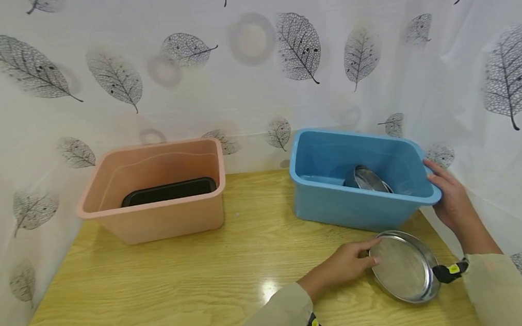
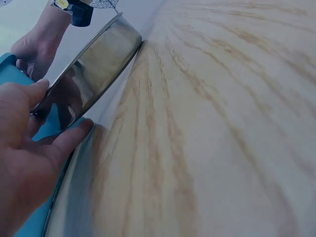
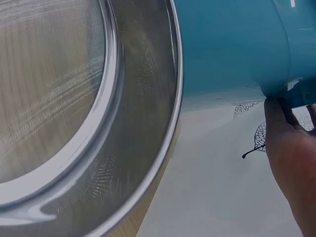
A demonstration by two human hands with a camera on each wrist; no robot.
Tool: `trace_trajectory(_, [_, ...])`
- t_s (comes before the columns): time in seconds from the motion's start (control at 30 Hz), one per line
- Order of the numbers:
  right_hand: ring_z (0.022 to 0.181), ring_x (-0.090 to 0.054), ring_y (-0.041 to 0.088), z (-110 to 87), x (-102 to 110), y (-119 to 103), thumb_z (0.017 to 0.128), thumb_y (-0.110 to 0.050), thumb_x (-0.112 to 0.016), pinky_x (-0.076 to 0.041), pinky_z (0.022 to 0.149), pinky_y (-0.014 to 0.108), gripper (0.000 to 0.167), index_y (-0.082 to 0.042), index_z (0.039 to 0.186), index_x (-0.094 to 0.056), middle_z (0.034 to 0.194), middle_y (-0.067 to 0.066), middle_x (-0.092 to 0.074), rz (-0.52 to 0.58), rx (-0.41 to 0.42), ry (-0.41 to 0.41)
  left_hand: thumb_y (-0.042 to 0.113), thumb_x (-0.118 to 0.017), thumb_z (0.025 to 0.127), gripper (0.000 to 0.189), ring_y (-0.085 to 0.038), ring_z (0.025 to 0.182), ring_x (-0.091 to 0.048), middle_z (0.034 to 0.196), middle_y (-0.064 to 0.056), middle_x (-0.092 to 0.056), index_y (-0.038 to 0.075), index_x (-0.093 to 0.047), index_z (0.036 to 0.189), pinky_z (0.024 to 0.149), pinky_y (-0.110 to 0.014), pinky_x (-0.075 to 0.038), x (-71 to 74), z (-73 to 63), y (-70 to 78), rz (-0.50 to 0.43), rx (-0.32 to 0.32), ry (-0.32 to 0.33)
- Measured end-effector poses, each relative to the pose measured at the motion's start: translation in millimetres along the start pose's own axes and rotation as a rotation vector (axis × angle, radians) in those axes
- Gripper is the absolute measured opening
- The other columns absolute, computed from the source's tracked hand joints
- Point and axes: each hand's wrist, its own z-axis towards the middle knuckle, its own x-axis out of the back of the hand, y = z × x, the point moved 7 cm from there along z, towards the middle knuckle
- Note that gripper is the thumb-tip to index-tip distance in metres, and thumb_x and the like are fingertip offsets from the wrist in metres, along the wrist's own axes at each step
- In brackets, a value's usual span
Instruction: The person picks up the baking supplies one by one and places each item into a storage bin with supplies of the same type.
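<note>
A round metal sieve [image 1: 403, 270] with a fine mesh bottom is held tilted just in front of the blue tub [image 1: 348, 204]. My left hand [image 1: 342, 265] pinches its left edge between thumb and fingers; the left wrist view shows the thumb on one side of the sieve [image 2: 101, 61] and fingers on the other. At the tub's right end, my right hand [image 1: 453, 202] grips the rim. In the right wrist view, its fingers curl under that rim, while the sieve [image 3: 143, 113] fills the left side. Inside the tub lie shiny metal pieces [image 1: 369, 178], partly hidden by the front wall.
A pink tub [image 1: 173, 220] stands at the left on the wooden table [image 1: 169, 290], holding a dark tray-like object [image 1: 170, 191] partly hidden by its wall. A white leaf-patterned sheet [image 1: 246, 97] hangs behind and along both sides.
</note>
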Motion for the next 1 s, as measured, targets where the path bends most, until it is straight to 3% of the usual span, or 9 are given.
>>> trace_trajectory(0.17, [0.157,-0.005,0.027,-0.6,-0.2,1.1,0.109,-0.026,-0.042,-0.052,0.088,0.013,0.058,-0.029,0.163,-0.021,0.170,-0.012,0.001,-0.008,-0.010,-0.004,0.031,-0.057,0.104,0.052,-0.005,0.145,-0.036,0.160,0.012,-0.036,0.035,-0.042,0.153,0.112,-0.023,-0.040,2.1,-1.1,-4.5,-0.002,0.011,0.031])
trace_trajectory(0.3, [0.157,-0.006,0.026,0.2,-0.2,0.8,0.109,-0.026,-0.041,-0.052,0.088,0.013,0.058,-0.028,0.163,-0.020,0.171,-0.011,0.001,-0.005,-0.005,-0.013,0.028,-0.061,0.102,0.051,-0.006,0.143,-0.040,0.158,0.010,-0.041,0.032,-0.046,0.151,0.109,-0.023,-0.042,4.8,-2.6,-6.3,-0.017,-0.002,0.077])
trace_trajectory(0.53, [0.154,-0.016,0.020,0.9,-1.7,-1.0,0.109,-0.024,-0.040,-0.053,0.088,0.014,0.057,-0.025,0.163,-0.020,0.171,-0.008,0.002,0.016,0.012,-0.032,0.025,-0.065,0.100,0.048,-0.003,0.135,-0.046,0.148,0.015,-0.051,0.032,-0.054,0.146,0.103,-0.019,-0.045,10.8,-7.3,-12.1,-0.129,0.039,0.120])
trace_trajectory(0.8, [0.157,0.002,0.028,0.5,-1.3,-0.5,0.109,-0.025,-0.040,-0.053,0.087,0.013,0.057,-0.027,0.163,-0.020,0.171,-0.009,0.004,0.017,-0.002,-0.028,0.023,-0.067,0.099,0.049,-0.004,0.126,-0.055,0.146,0.012,-0.054,0.029,-0.055,0.146,0.089,-0.016,-0.051,24.1,-13.7,-10.2,-0.265,0.067,0.113])
trace_trajectory(1.0, [0.156,0.008,0.033,1.2,-0.8,-0.2,0.109,-0.026,-0.039,-0.053,0.086,0.013,0.058,-0.028,0.163,-0.018,0.171,-0.009,0.007,0.004,-0.014,-0.039,0.019,-0.067,0.098,0.049,-0.010,0.130,-0.055,0.148,0.007,-0.055,0.020,-0.056,0.146,0.097,-0.018,-0.048,41.5,-16.0,-2.1,-0.303,0.014,0.137])
